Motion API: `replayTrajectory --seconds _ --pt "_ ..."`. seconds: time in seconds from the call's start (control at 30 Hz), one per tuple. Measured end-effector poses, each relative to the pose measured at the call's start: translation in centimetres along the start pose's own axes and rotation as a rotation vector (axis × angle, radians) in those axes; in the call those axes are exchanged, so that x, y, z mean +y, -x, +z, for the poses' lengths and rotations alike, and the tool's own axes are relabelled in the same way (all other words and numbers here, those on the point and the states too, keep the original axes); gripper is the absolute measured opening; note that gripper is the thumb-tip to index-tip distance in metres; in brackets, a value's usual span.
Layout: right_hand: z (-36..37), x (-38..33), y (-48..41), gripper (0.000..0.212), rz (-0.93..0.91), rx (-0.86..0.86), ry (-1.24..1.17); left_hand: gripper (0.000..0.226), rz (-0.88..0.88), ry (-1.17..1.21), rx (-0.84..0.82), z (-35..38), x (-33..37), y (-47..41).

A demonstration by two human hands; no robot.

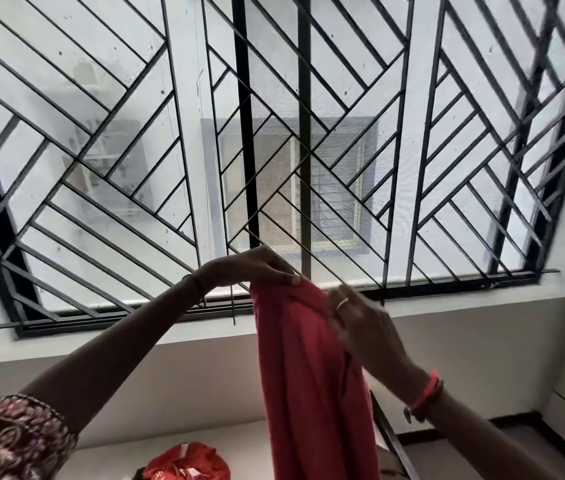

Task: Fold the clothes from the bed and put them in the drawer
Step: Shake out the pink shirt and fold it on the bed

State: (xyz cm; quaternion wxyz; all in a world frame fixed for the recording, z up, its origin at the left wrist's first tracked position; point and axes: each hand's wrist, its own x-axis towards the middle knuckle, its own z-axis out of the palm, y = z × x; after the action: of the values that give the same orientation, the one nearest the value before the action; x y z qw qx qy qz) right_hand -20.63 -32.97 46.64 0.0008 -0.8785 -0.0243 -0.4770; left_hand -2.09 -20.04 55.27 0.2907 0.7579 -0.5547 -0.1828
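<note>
Head view: the barred window (308, 133) fills the upper field, and I face it with both arms raised.

1. The red garment (308, 375) hangs lengthwise in front of the window, from my left hand down past the lower frame edge. I judge it is held this high so its full length drops free and straightens before the first fold.
2. My left hand (253, 266) carries the load at the garment's top edge. Its fingers (288, 278) are curled down over the cloth and clamp it.
3. My right hand (360, 323) lies against the garment's right edge, just below the top, probably to find and align that edge. It is motion-blurred. Its fingers (339, 299) look loosely spread and touch the cloth, but I cannot tell whether they pinch it.
4. A second red cloth (187, 460) lies crumpled on a pale surface below, not yet folded.
5. Red bangles (426, 396) sit on my right wrist.

No drawer is in view.
</note>
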Motion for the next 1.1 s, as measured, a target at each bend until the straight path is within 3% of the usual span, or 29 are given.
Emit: replayTrajectory --seconds 0.1,0.17,0.27,0.33,0.47,0.53,0.6,0.67,0.77,0.8,0.93,0.97,1.1 --pt "-0.4 -1.6 2.2 0.017 0.086 -0.271 -0.288 0.009 0.087 -0.050 0.024 0.5 0.4 -1.1" --pt "-0.7 -1.4 2.5 0.020 0.261 -0.195 -0.536 0.009 0.171 -0.091 0.026 1.1 1.0 -1.7" --pt "-1.0 1.0 0.9 0.015 0.527 -0.025 -0.665 0.018 0.287 -0.100 0.013 1.5 2.1 -2.5" --pt "-1.2 2.4 -0.2 0.016 0.590 -0.169 -0.772 0.019 0.335 -0.118 -0.012 1.8 3.1 -2.7" --pt "-1.3 2.8 -0.9 0.005 0.625 -0.497 -1.237 0.015 0.338 -0.170 -0.075 2.9 4.4 -3.3" --pt "-1.2 2.9 -0.9 0.012 0.640 -0.541 -1.290 0.012 0.315 -0.196 -0.066 3.5 4.4 -3.3" --pt "-0.8 3.0 -0.8 0.007 0.685 -0.530 -1.306 0.015 0.284 -0.060 0.024 4.1 4.1 -3.2" --pt "-0.1 2.8 -0.6 0.010 0.748 -0.483 -1.327 0.011 0.202 0.172 0.202 4.7 3.4 -3.1" --pt "1.2 2.5 -0.1 0.012 0.850 -0.359 -1.290 0.020 0.057 0.144 0.508 5.4 0.6 -3.2" --pt "1.6 2.4 0.1 0.013 0.865 -0.331 -1.248 0.022 -0.002 0.157 0.471 5.5 -0.5 -2.7" --pt "2.4 2.0 0.2 0.020 0.857 -0.246 -1.139 0.031 -0.217 0.141 -0.029 7.6 -2.2 0.8" --pt "2.5 1.9 0.2 0.019 0.845 -0.235 -1.155 0.033 -0.212 0.128 -0.087 8.4 -2.5 1.4" --pt "2.3 1.5 -0.3 0.011 0.787 -0.220 -1.220 0.013 0.007 0.209 0.095 9.8 -3.5 1.1"
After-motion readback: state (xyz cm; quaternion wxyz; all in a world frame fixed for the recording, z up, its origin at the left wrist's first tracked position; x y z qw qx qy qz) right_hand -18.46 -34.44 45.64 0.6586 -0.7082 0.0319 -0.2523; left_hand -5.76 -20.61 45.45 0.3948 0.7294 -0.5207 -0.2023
